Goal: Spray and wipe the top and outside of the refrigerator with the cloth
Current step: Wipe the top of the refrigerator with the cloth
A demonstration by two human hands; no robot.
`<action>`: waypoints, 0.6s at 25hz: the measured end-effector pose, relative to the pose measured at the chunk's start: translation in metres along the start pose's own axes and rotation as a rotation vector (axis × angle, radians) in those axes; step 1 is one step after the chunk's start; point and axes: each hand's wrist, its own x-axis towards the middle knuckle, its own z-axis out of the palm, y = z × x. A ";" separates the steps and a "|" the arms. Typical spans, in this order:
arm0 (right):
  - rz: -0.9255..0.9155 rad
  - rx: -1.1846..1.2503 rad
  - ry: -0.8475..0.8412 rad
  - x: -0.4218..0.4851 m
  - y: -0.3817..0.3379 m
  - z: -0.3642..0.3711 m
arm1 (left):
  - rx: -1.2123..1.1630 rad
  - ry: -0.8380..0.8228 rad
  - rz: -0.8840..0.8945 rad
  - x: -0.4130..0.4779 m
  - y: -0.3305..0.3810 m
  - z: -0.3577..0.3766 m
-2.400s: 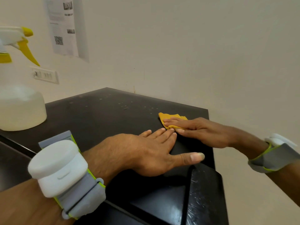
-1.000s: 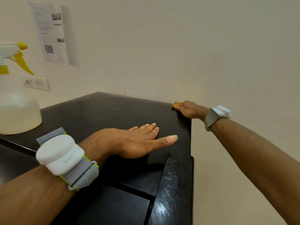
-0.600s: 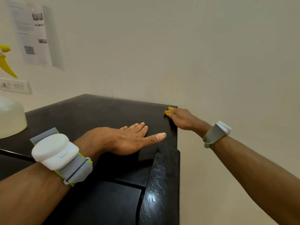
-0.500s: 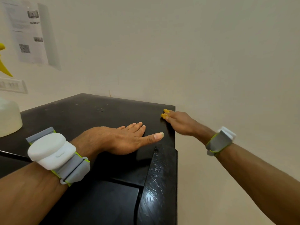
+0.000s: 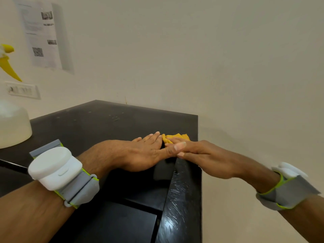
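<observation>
Black refrigerator point(image 5: 105, 125) top is filling the lower frame. A spray bottle point(image 5: 12, 123) is standing at its left edge. The left hand point(image 5: 140, 153) is lying flat on top, fingers straight. Just beside it, the right hand point(image 5: 206, 155) is pressing a yellow cloth point(image 5: 177, 137) down with straight fingers near the right edge.

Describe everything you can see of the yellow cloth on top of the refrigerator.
The cloth is a mustard-yellow fabric, soft-looking and bunched into folds. Only a small crumpled part shows; the rest is hidden under the straight fingers of the right hand, which presses it down on the black refrigerator top, close to the right edge. The left hand lies flat beside it, fingertips right against its left side; whether they touch it cannot be told.
</observation>
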 end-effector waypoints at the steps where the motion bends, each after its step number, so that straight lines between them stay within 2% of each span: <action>1: -0.002 -0.008 -0.022 0.002 0.004 -0.003 | -0.005 0.001 0.002 0.001 0.000 0.001; 4: 0.000 -0.111 -0.033 0.028 0.031 -0.011 | -0.005 0.009 -0.021 0.004 -0.001 0.001; 9: 0.139 -0.174 -0.097 0.096 0.076 -0.041 | -0.005 0.028 -0.026 0.000 -0.004 0.001; 12: 0.123 -0.185 -0.177 0.111 0.090 -0.045 | -0.128 0.044 -0.018 -0.002 -0.006 -0.001; 15: 0.017 -0.228 -0.174 0.106 0.080 -0.039 | -0.148 0.047 -0.011 -0.004 -0.008 -0.001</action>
